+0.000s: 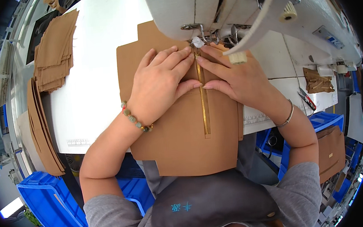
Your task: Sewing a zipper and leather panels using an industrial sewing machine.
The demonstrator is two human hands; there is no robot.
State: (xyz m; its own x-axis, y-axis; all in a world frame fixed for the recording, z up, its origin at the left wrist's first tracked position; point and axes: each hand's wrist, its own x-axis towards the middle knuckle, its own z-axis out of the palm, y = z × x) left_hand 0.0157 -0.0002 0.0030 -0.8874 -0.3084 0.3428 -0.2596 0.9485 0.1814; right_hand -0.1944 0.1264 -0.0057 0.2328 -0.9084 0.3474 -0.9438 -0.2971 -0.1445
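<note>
A tan panel (176, 152) with notched corners lies under the head of a white sewing machine (177, 7) and hangs over the table's front edge. Down its middle runs a gold-toothed zipper (204, 107), set in a narrow slot. My left hand (157, 79) rests flat on the panel left of the zipper, its fingertips close to the needle area. On the other side my right hand (242, 74) lies with fingers stretched out, partly behind the machine's white guard. Both thumbs nearly meet across the zipper. The needle and presser foot are mostly hidden by a small white piece (197, 42) and my fingers.
Stacked tan pieces (55, 51) lie at the table's left, with long folded strips (41, 124) on its edge. Red-and-black thread snips (307, 99) and small brown pieces (318, 80) are at right. Below stand a blue bin (54, 204) and more tan panels (331, 153).
</note>
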